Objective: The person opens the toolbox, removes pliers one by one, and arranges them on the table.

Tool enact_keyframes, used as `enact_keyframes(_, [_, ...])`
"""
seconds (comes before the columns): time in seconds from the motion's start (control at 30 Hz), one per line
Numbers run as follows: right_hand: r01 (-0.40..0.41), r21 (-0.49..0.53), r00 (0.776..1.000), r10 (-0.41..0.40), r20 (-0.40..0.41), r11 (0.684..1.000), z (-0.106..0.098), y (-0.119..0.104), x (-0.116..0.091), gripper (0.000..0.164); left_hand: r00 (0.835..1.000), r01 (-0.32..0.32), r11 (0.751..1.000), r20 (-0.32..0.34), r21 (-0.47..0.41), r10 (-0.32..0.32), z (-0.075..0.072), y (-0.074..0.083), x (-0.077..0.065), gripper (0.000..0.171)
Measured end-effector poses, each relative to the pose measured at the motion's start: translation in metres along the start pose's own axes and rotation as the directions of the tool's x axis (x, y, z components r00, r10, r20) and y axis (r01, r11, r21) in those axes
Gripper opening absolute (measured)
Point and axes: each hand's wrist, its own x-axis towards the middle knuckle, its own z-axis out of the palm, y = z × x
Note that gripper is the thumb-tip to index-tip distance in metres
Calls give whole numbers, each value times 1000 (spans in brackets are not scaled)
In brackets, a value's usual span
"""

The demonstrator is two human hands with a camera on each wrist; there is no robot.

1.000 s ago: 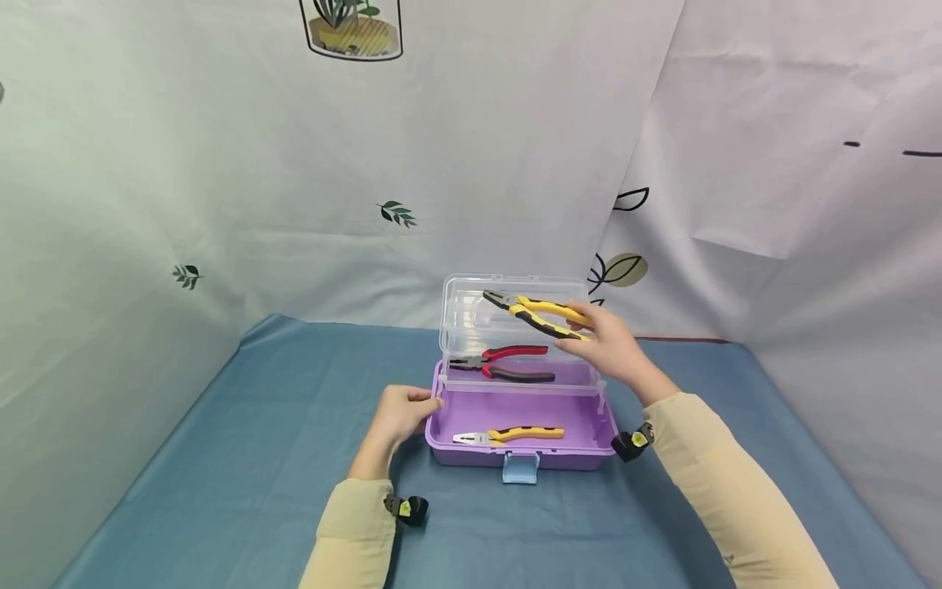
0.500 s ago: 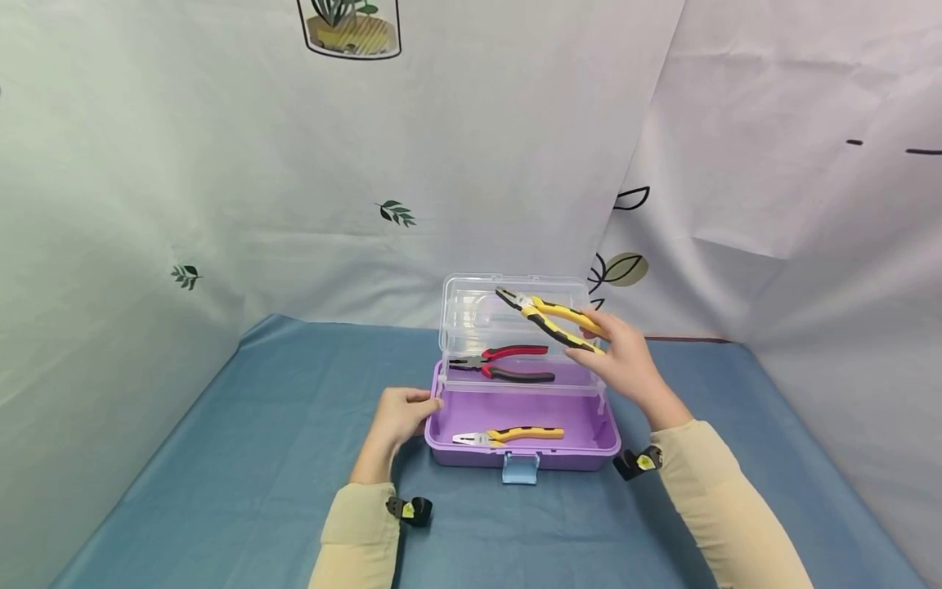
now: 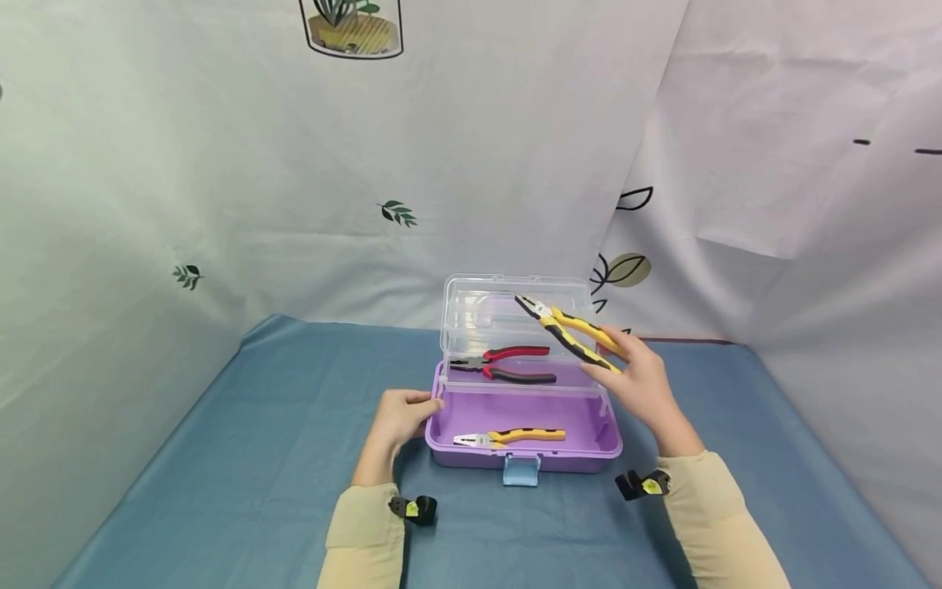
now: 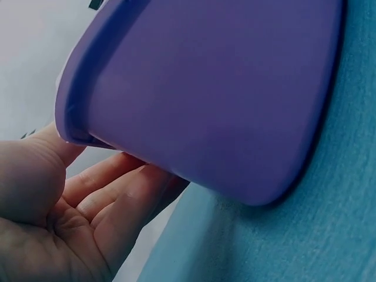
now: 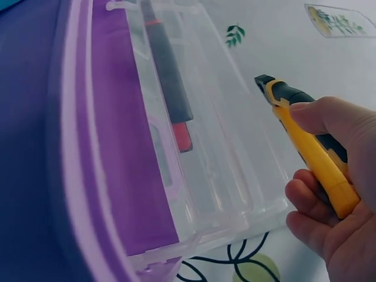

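My left hand (image 3: 397, 421) grips the left end of an open purple toolbox (image 3: 471, 460). In the left wrist view its thumb lies over the rim and its fingers bend beneath it against the end wall. Above the right side of the box, my right hand (image 3: 642, 386) holds yellow-and-black pliers (image 3: 546, 313) by their spread handles, head pointing up and left. Red-and-black pliers (image 3: 522, 378) lie in the clear raised tray (image 3: 574, 388). Another pair of yellow-and-black pliers (image 3: 526, 433) lies in the purple base, its lower handle hidden by the front wall.
The clear lid (image 3: 471, 307) stands raised at the back of the toolbox. A light blue latch (image 3: 521, 471) hangs down in front. Blue cloth (image 3: 294, 458) covers the table, and white printed fabric (image 3: 331, 164) rises behind and at both sides.
My right hand has drawn the yellow-and-black pliers to the right and slightly down, away from over the middle of the toolbox. The left hand stays on the box.
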Motion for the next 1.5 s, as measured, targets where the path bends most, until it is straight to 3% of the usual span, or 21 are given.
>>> enact_keyframes(0.23, [-86,13,996,87,-29,996,-2,7,-18,66,999,10,999,32,52,-12,4,5,0,35])
enact_keyframes(0.47, [-45,13,996,46,-83,999,-3,10,-27,63,999,-6,999,42,44,5,8,6,0,33])
enact_keyframes(0.93, [-30,74,990,40,-139,997,-3,7,-24,63,999,-48,995,7,93,48,-2,8,-6,28])
enact_keyframes(1.13, [-40,47,986,47,-158,998,-4,9,-22,63,998,-59,989,-12,135,61,-1,7,-5,27])
enact_keyframes(1.5, [-83,113,986,98,-136,990,-7,18,-18,63,996,-85,982,-24,167,91,-1,5,-2,27])
